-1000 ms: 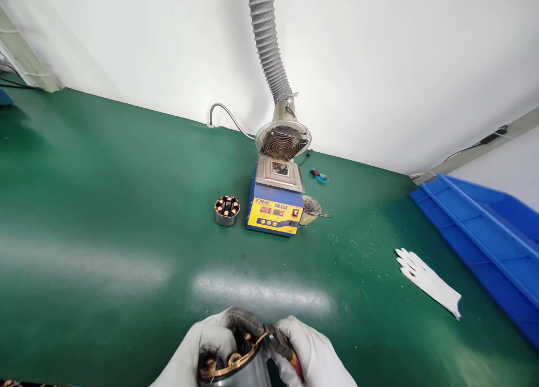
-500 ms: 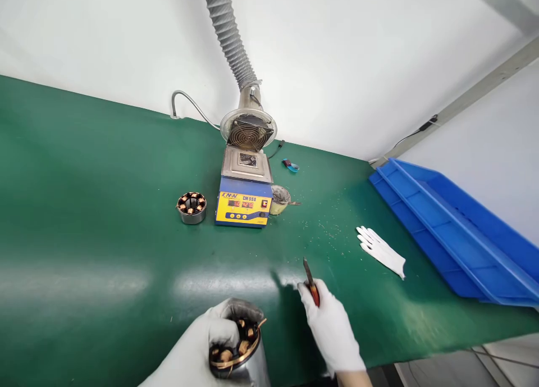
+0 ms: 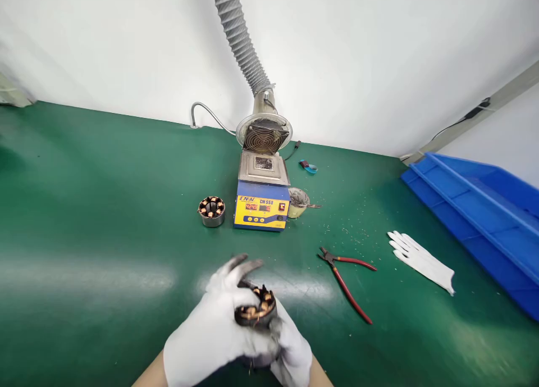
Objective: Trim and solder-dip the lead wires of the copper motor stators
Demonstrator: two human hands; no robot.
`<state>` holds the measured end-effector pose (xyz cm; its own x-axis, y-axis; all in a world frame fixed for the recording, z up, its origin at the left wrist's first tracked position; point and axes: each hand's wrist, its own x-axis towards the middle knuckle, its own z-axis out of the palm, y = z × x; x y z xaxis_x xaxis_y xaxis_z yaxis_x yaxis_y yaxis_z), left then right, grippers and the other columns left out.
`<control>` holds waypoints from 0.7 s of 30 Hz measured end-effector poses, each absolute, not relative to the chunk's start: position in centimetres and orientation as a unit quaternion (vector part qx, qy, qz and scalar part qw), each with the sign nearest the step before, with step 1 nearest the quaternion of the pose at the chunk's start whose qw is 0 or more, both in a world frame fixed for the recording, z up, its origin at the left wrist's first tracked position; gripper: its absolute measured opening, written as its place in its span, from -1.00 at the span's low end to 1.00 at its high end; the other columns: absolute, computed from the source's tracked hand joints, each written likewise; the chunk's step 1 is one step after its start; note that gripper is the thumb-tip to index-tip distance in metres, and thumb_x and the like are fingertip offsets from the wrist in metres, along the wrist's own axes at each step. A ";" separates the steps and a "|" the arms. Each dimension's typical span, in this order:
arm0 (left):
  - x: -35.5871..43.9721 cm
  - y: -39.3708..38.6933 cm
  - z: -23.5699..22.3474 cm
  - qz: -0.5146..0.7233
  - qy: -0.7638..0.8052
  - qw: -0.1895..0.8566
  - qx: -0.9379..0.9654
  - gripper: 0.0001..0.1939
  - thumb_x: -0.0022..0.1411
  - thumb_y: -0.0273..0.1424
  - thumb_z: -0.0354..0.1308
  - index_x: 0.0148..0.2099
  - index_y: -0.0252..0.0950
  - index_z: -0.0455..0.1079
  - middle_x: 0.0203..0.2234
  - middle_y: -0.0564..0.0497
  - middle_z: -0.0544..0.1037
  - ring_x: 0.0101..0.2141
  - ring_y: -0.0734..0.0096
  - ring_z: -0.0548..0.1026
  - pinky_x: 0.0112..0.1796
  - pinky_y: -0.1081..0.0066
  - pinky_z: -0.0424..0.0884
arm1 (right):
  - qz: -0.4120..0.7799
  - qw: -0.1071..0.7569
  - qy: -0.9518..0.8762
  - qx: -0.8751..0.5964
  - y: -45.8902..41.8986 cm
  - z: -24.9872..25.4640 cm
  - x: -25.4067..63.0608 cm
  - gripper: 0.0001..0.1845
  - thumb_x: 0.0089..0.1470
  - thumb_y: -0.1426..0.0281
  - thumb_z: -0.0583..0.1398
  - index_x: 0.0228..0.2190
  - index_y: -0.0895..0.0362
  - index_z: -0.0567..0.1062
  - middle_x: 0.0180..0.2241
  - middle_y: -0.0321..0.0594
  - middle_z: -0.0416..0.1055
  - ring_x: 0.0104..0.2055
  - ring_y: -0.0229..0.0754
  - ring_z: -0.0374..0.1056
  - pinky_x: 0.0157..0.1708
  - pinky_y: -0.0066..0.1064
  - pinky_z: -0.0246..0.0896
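Both of my hands wear white gloves with darkened fingertips and are close together near the front of the bench. Between them is a motor stator (image 3: 257, 314), a metal ring with copper windings and black insulation, its open top tilted toward the camera. My left hand (image 3: 217, 314) holds it from the left, the thumb at its rim and two fingers reaching out past it. From the right, my right hand (image 3: 292, 345) wraps around its side; some of those fingers are hidden. Red-handled cutting pliers (image 3: 343, 274) lie spread on the bench to the right.
A second stator (image 3: 211, 213) stands left of the blue and yellow solder pot (image 3: 261, 207). Behind the pot is a fan with a duct (image 3: 242, 33). Beside it sits a small cup (image 3: 297, 203). Farther right lie a white glove (image 3: 423, 262) and blue trays (image 3: 471, 218).
My right hand has let go of the pliers, now on the bench, and taken hold of the stator. My left hand has shifted its hold, fingers stretching out. The camera view has swung slightly left.
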<state>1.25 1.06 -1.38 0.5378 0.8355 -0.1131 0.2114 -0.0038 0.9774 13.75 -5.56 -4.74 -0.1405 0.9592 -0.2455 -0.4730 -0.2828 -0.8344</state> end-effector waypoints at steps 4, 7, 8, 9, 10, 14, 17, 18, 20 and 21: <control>-0.5 0.3 -2.3 0.181 0.400 0.435 0.786 -0.06 -0.37 -0.33 0.40 0.16 -0.17 0.21 0.16 -0.21 0.23 0.16 -0.22 0.07 0.13 -0.14 -0.11 | 0.703 0.556 -0.206 -0.393 -4.8 -5.4 12.4 -0.37 -0.17 0.01 0.20 -0.08 0.09 0.37 -0.20 -0.09 0.44 -0.17 0.00 0.37 -0.16 -0.17 0.27; -1.4 0.2 -1.9 0.170 0.389 0.470 0.774 -0.22 -0.19 -0.32 0.36 0.13 -0.05 0.23 0.11 -0.09 0.33 0.11 -0.10 0.21 0.13 -0.09 -0.02 | 0.732 0.533 -0.186 -0.381 -4.4 -5.7 12.6 -0.43 -0.17 0.09 0.24 -0.12 0.09 0.38 -0.26 -0.12 0.45 -0.21 -0.02 0.39 -0.17 -0.19 0.27; -1.4 0.5 -1.6 0.203 0.395 0.488 0.751 -0.40 -0.10 -0.29 0.31 0.05 -0.03 0.33 0.05 -0.04 0.41 0.08 -0.03 0.27 0.14 -0.04 0.00 | 0.740 0.531 -0.180 -0.371 -4.4 -5.8 12.7 -0.44 -0.18 0.10 0.25 -0.14 0.10 0.39 -0.27 -0.12 0.46 -0.23 -0.03 0.39 -0.19 -0.20 0.28; -1.3 0.9 -1.3 0.241 0.410 0.506 0.719 -0.59 -0.03 -0.27 0.27 -0.06 -0.04 0.43 -0.04 -0.01 0.49 0.03 0.04 0.34 0.14 0.04 0.04 | 0.746 0.533 -0.173 -0.359 -4.3 -6.0 12.7 -0.44 -0.18 0.11 0.26 -0.13 0.11 0.39 -0.28 -0.12 0.46 -0.26 -0.05 0.39 -0.21 -0.20 0.29; -1.1 1.3 -1.1 0.277 0.435 0.524 0.678 -0.76 0.02 -0.28 0.22 -0.19 -0.07 0.51 -0.15 0.01 0.56 -0.04 0.11 0.41 0.11 0.12 0.12 | 0.753 0.534 -0.165 -0.347 -4.3 -6.1 12.7 -0.42 -0.19 0.11 0.27 -0.12 0.12 0.38 -0.29 -0.13 0.46 -0.29 -0.06 0.40 -0.24 -0.21 0.29; -0.2 3.1 -1.6 0.348 0.534 0.621 0.456 -0.85 -0.01 -0.27 0.23 -0.41 -0.23 0.52 -0.48 0.01 0.59 -0.37 0.27 0.50 -0.29 0.36 0.41 | 0.787 0.523 -0.129 -0.300 -4.2 -6.5 12.5 -0.44 -0.19 0.10 0.25 -0.17 0.18 0.41 -0.34 -0.13 0.46 -0.43 -0.14 0.39 -0.40 -0.30 0.30; -0.5 2.9 -3.1 0.401 0.510 0.643 0.408 -0.67 0.07 -0.18 0.15 -0.15 -0.26 0.44 -0.38 -0.01 0.58 -0.29 0.31 0.49 -0.20 0.38 0.39 | 0.804 0.507 -0.104 -0.293 -4.0 -6.4 12.8 -0.44 -0.15 0.01 0.15 -0.23 0.18 0.45 -0.31 -0.10 0.46 -0.41 -0.17 0.39 -0.42 -0.36 0.28; -0.8 2.5 -3.5 0.395 0.492 0.641 0.437 -0.58 0.02 -0.18 0.19 -0.07 -0.25 0.40 -0.28 -0.04 0.57 -0.19 0.25 0.47 -0.11 0.33 0.36 | 0.804 0.503 -0.101 -0.300 -4.0 -6.3 12.9 -0.42 -0.14 -0.03 0.12 -0.23 0.17 0.45 -0.29 -0.10 0.47 -0.38 -0.15 0.40 -0.38 -0.34 0.28; -1.2 1.3 -4.2 0.338 0.467 0.637 0.512 -0.31 -0.23 -0.30 0.35 0.04 -0.20 0.33 -0.07 -0.09 0.49 0.00 0.07 0.36 0.02 0.19 0.27 | 0.795 0.502 -0.095 -0.328 -4.0 -6.2 13.2 -0.40 -0.13 -0.08 0.07 -0.23 0.11 0.45 -0.26 -0.12 0.47 -0.30 -0.11 0.40 -0.28 -0.26 0.29; -1.2 0.7 -4.3 0.308 0.466 0.625 0.546 -0.19 -0.36 -0.40 0.40 0.06 -0.17 0.33 -0.01 -0.09 0.45 0.04 0.00 0.31 0.06 0.13 0.23 | 0.787 0.504 -0.091 -0.343 -4.0 -6.2 13.2 -0.42 -0.14 -0.08 0.07 -0.25 0.09 0.46 -0.25 -0.13 0.48 -0.27 -0.08 0.40 -0.24 -0.22 0.29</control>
<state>-1.24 0.69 -4.29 0.3768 0.8931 -0.2459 0.1232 0.2148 0.9689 13.20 -4.01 -6.24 -0.2558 0.8564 -0.4484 -0.7309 -0.4749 -0.4901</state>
